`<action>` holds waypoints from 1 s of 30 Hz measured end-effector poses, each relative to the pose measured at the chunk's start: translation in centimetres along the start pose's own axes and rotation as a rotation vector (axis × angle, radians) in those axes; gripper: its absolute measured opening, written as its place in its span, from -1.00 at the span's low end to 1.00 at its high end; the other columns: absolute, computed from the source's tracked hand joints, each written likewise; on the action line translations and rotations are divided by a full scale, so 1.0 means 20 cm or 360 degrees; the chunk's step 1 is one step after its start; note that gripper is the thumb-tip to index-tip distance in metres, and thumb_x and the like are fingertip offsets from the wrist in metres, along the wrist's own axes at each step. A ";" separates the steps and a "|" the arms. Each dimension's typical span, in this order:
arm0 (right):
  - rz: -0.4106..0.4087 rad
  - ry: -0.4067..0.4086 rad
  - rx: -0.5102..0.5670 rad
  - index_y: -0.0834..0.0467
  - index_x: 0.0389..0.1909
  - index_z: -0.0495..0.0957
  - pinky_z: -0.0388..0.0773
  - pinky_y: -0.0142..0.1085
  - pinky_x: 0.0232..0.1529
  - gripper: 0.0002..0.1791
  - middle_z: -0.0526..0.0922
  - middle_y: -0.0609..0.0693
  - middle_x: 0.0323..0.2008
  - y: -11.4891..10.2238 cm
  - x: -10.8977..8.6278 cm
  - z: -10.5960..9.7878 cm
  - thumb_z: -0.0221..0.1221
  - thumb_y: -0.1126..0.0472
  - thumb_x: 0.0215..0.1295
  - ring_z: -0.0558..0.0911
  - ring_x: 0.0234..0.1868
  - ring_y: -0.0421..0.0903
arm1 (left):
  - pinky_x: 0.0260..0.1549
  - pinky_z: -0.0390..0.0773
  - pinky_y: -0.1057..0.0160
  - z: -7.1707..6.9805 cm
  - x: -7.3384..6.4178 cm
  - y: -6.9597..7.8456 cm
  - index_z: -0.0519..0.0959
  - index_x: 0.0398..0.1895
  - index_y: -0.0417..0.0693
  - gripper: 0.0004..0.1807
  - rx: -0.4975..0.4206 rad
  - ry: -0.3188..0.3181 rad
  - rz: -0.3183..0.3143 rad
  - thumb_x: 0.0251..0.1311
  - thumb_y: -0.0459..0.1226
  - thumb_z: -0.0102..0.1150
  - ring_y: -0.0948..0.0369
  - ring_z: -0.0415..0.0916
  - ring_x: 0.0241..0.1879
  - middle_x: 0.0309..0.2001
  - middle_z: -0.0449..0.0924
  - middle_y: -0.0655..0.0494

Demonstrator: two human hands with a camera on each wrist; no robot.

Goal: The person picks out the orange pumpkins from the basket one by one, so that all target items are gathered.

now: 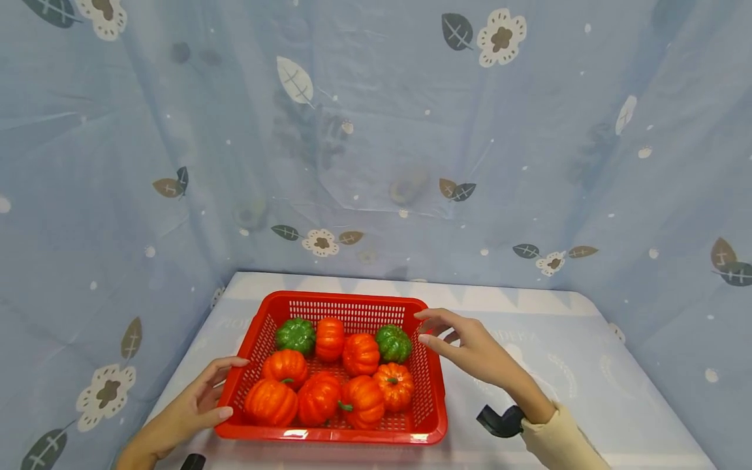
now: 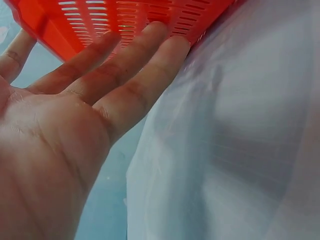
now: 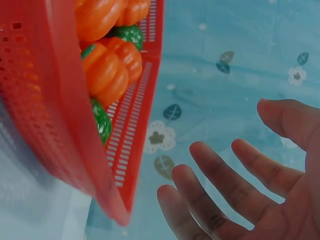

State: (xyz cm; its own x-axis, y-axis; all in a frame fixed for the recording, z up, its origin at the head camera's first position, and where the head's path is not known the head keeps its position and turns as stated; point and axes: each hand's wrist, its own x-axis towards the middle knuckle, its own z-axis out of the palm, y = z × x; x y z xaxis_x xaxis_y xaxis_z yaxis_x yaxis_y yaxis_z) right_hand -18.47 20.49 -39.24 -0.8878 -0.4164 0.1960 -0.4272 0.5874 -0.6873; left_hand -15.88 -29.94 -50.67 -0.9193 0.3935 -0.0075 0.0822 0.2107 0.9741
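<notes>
A red plastic basket (image 1: 329, 433) with slotted walls stands on the table, holding several orange pumpkins (image 1: 318, 398) and two green ones (image 1: 296, 336). At its left side is my left hand (image 1: 196, 405), thumb and fingertips right at the rim. In the left wrist view the fingers of that hand (image 2: 75, 115) are extended against the slotted wall (image 2: 135, 20). By the back right corner, my right hand (image 1: 470, 343) hovers with fingers spread and loosely bent, holding nothing. The right wrist view puts this hand (image 3: 245, 195) apart from the basket's rim (image 3: 75, 110).
The basket stands on a table with a pale patterned cover (image 1: 552, 365), which extends to its right. Blue curtains (image 1: 376, 143) with leaf and flower prints surround the back and sides. A black curved piece (image 1: 502, 421) sits at my right wrist beside a cream sleeve (image 1: 561, 440).
</notes>
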 end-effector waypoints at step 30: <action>-0.0468 -0.0998 -0.0128 -0.11 0.27 0.55 0.55 -0.30 0.14 -0.42 0.58 -0.30 0.20 -0.21 0.42 0.39 0.44 -0.05 0.24 0.59 0.14 -0.15 | 0.03 0.67 0.10 0.04 -0.01 0.02 0.19 0.50 -0.03 -0.28 -0.0028 0.0075 -0.0080 0.32 -0.29 0.23 0.35 0.41 0.20 0.49 0.05 -0.23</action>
State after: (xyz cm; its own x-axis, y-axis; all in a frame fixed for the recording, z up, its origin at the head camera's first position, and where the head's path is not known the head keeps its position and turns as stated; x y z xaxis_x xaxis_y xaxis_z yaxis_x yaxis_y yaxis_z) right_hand -22.88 9.05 -40.21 -0.4773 -0.8740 -0.0916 -0.6677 0.4284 -0.6089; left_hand -15.41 -29.28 -50.42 -0.9393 0.3400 -0.0462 0.0291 0.2130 0.9766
